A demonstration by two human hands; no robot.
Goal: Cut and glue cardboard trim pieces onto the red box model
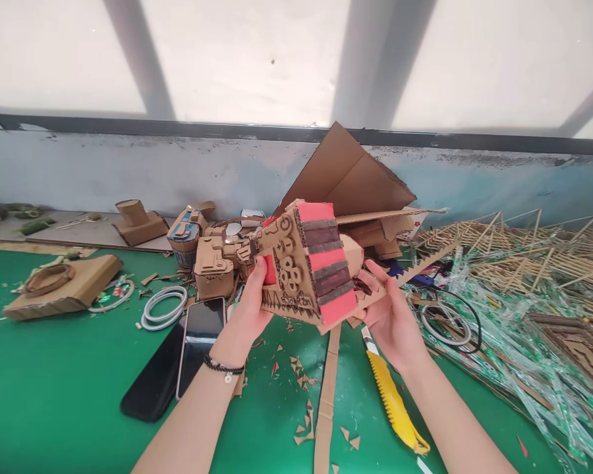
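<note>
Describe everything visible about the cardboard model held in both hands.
The cardboard model is a boxy brown corrugated piece held tilted above the green table. One face carries alternating bright red and dark maroon strips parted by bare cardboard bands; the neighbouring face bears cut-out cardboard scrolls, rings and a zigzag edge. A red patch shows near the left thumb. The left hand grips its lower left side, thumb on the decorated face; the right hand supports the right end from below. Its far side is hidden.
</note>
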